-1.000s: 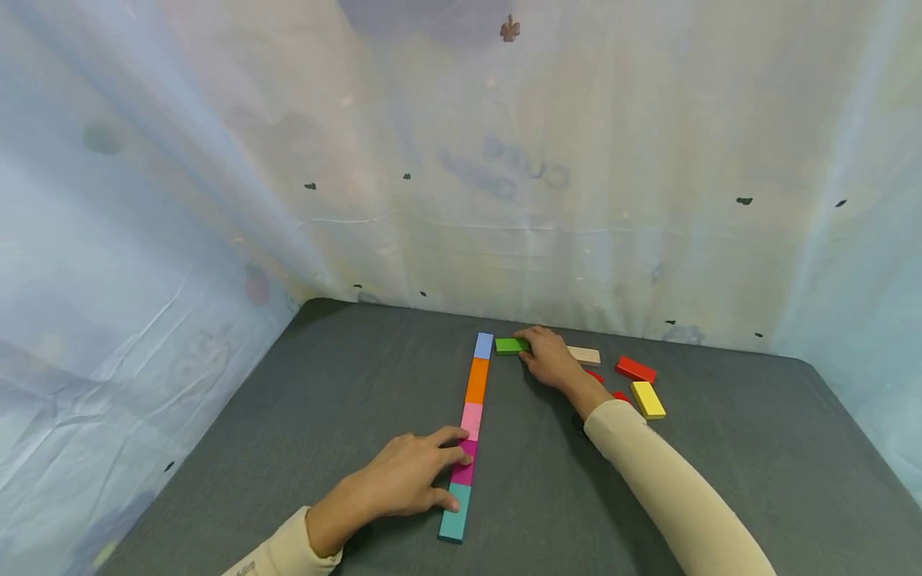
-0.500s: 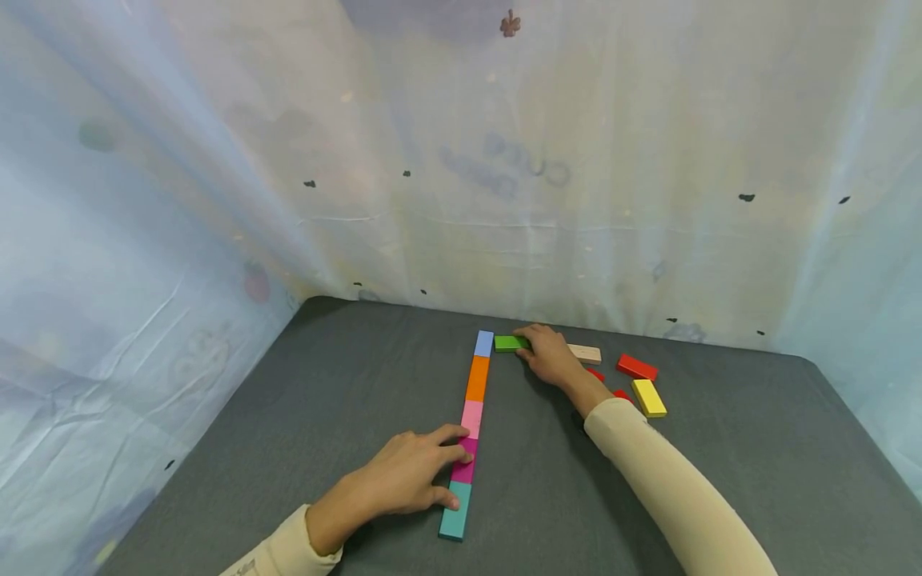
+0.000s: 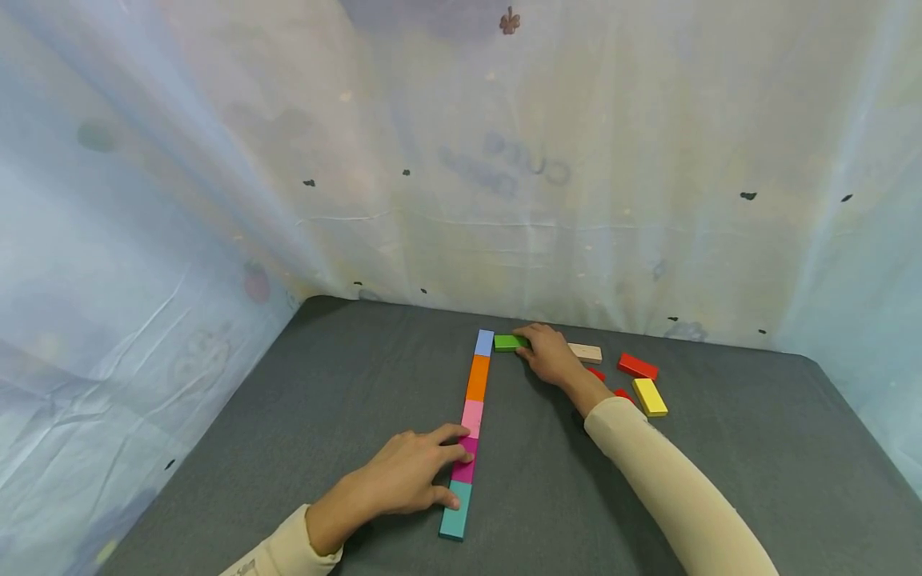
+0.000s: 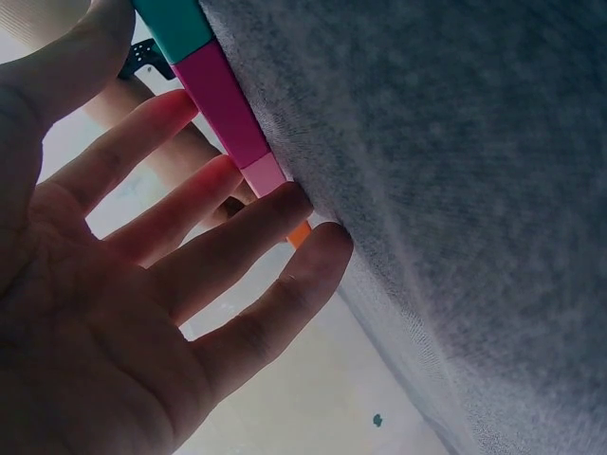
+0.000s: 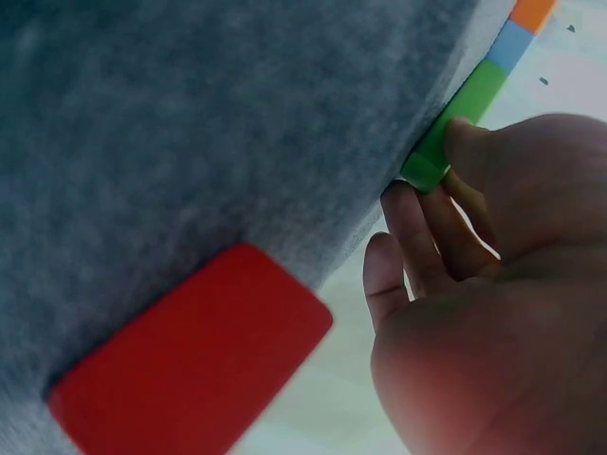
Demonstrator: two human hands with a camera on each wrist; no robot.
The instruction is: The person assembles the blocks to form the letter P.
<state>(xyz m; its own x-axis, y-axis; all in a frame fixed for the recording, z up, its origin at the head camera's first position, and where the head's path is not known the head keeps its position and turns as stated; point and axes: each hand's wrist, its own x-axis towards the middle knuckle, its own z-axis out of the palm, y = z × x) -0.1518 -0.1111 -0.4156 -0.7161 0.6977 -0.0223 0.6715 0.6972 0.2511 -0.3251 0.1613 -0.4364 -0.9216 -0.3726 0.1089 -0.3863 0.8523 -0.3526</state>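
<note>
A straight row of flat blocks runs away from me in the head view: teal [image 3: 453, 524], magenta [image 3: 463, 472], pink [image 3: 471, 418], orange [image 3: 478, 378] and light blue [image 3: 485, 342] at the far end. My left hand [image 3: 406, 474] rests along its left side, fingers spread and loosely bent; its thumb touches the teal block and fingertips touch the magenta and pink ones. My right hand [image 3: 551, 356] pinches a green block [image 3: 508, 343] between thumb and fingers. That block lies crosswise by the light blue block's right side; the right wrist view shows their ends close together.
Right of my right hand lie a bare-wood block [image 3: 587, 353], a red block [image 3: 638, 366] and a yellow block [image 3: 651, 398]. Two more red pieces [image 3: 623, 394] are partly hidden by the right arm. A patterned curtain [image 3: 461, 240] rises behind the dark grey table [image 3: 324, 384].
Almost nothing differs. The view tilts down very slightly; both hands and the blocks keep their places.
</note>
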